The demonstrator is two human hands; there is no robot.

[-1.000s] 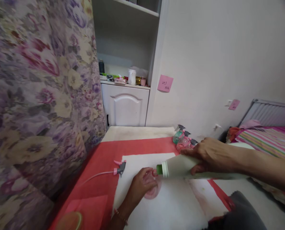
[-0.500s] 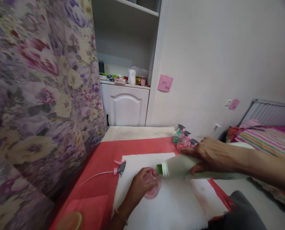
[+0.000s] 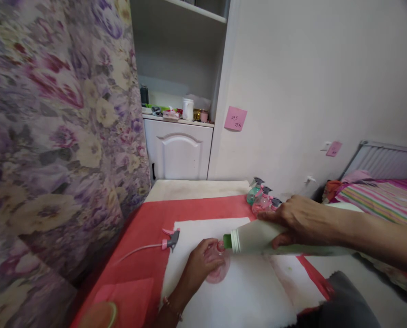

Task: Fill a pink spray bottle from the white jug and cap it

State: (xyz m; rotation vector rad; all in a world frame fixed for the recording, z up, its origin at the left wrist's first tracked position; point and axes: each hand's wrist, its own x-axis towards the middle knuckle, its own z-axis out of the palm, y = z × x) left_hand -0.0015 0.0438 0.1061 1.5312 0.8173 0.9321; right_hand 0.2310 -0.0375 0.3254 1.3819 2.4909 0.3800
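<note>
My left hand (image 3: 203, 263) is wrapped round a clear pink spray bottle (image 3: 219, 272) without its top, standing on a white cloth (image 3: 247, 291). My right hand (image 3: 288, 219) grips a large pale green bottle (image 3: 254, 238) from above, tipped onto its side. Its green mouth lies against or just beside the pink bottle's neck; whether liquid flows cannot be made out. To the left lies a trigger spray head (image 3: 172, 240), grey and pink, its thin tube trailing over the red cloth (image 3: 135, 255).
Several spray bottles (image 3: 263, 200) stand at the table's back right corner. A round orange thing with a green rim (image 3: 102, 315) is at the front left. A floral curtain (image 3: 63, 136) hangs on the left, and a white cabinet (image 3: 181, 152) stands behind the table.
</note>
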